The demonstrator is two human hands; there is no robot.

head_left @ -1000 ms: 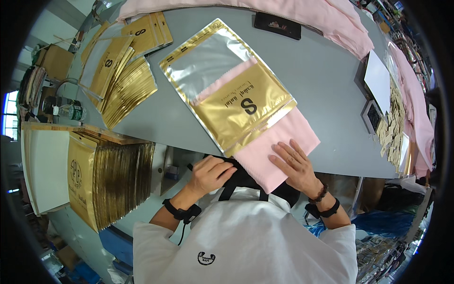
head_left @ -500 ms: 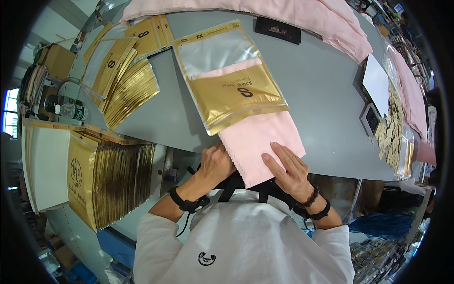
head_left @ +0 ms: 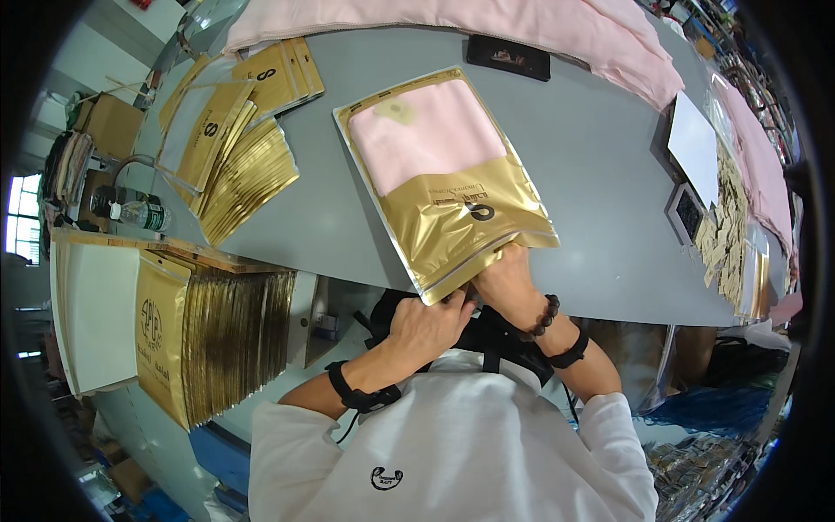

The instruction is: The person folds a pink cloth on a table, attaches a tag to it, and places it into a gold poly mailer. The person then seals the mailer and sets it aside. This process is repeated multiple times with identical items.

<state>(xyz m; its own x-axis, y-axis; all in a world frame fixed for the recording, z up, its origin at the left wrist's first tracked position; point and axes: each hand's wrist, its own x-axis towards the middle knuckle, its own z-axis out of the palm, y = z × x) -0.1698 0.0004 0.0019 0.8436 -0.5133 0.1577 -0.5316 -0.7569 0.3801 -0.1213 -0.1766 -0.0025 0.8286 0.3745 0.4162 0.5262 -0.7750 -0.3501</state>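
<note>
A gold zip bag (head_left: 452,209) with a clear window lies tilted on the grey table, its open end toward me. Folded pink cloth (head_left: 426,130) fills the bag up to its far end and shows through the window, with a small pale tag (head_left: 396,110) on it. My left hand (head_left: 432,329) is closed at the near edge of the bag, its fingertips pinching the lip. At the bag's mouth is my right hand (head_left: 509,283), its fingers reaching inside, so they are hidden.
Gold bags (head_left: 248,174) lie fanned out at the left of the table. Below them, a box (head_left: 96,313) holds a dense row of bags. Pink fabric (head_left: 452,16) spans the back, beside a dark phone (head_left: 509,57). Loose tags (head_left: 726,226) and a bottle (head_left: 139,213) flank the sides.
The pink cloth has gone from sticking out of the bag's near end to lying fully inside. My right hand moved from the cloth's top into the bag's mouth; my left shifted right.
</note>
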